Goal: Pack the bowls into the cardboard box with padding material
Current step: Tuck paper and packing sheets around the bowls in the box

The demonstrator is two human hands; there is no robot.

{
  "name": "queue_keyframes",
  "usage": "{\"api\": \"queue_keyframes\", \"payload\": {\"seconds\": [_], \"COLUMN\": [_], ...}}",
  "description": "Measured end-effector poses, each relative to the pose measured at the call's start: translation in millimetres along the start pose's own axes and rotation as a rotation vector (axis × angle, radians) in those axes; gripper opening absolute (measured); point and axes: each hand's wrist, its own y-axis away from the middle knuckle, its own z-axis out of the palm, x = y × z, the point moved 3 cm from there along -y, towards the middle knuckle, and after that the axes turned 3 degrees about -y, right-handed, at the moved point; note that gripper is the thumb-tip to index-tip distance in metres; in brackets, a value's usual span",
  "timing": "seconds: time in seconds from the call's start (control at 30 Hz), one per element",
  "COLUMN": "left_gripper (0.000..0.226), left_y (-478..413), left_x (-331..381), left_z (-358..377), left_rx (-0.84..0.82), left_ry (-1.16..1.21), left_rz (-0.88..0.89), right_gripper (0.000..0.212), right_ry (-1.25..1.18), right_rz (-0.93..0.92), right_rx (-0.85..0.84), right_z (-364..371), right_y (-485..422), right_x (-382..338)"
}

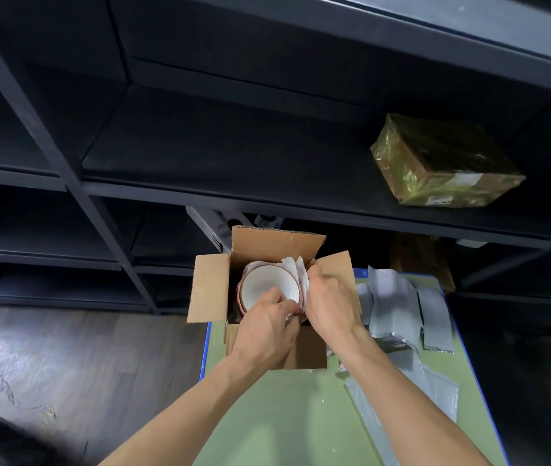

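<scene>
Where both forearms reach forward over the green counter, the hands meet inside the open box, which stands at the counter's far left edge with its flaps folded outward. The left hand is at the near rim of the white bowl, with fingers curled over that rim and gripping it. The right hand is touching the left, just beside the bowl's right side. Its fingers are pressed together and pinch crumpled white paper standing between bowl and box wall. The bowl sits upright in the box, and pink rims showing at its left edge indicate more bowls nested beneath. Grey padding sheets lie loose on the counter right of the box, some overlapping. Wood-pattern floor lies left of the counter. Beyond is a dark shelf unit, with one film-wrapped parcel on its upper level, to the right.
</scene>
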Motion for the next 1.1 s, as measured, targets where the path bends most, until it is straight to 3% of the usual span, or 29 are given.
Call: {"api": "queue_keyframes", "payload": {"seconds": [0.2,0.37,0.63,0.83,1.0,1.1], "left_gripper": [0.021,0.023,0.037,0.022,0.031,0.008], "left_y": [-5.7,-8.6,-7.2,-2.9,-7.4,-12.3], "left_x": [1.3,7.1,18.1,30.2,32.0,37.3], "left_z": [-3.9,-3.9,7.7,12.3,11.0,8.4], "left_rx": [-0.024,-0.101,-0.107,-0.027,-0.015,0.023], "left_ry": [-0.061,-0.111,-0.220,-0.251,-0.290,-0.320], "left_rz": [0.070,0.067,0.044,-0.015,-0.090,-0.044], "right_gripper": [0.034,0.016,0.021,0.019,0.008,0.009], "right_ry": [-0.008,0.105,0.081,0.217,0.256,0.251], "right_rz": [-0.013,-0.015,-0.072,-0.190,-0.263,-0.375], "right_rx": [0.028,-0.027,0.104,0.162,0.214,0.278], "right_z": [-5.3,-4.7,-11.6,-3.7,-0.8,0.4], "right_y": [-1.9,-0.2,-11.5,-43.9,-41.9,-43.8], "right_x": [1.9,-5.5,13.2,1.6,-3.3,-1.5]}}
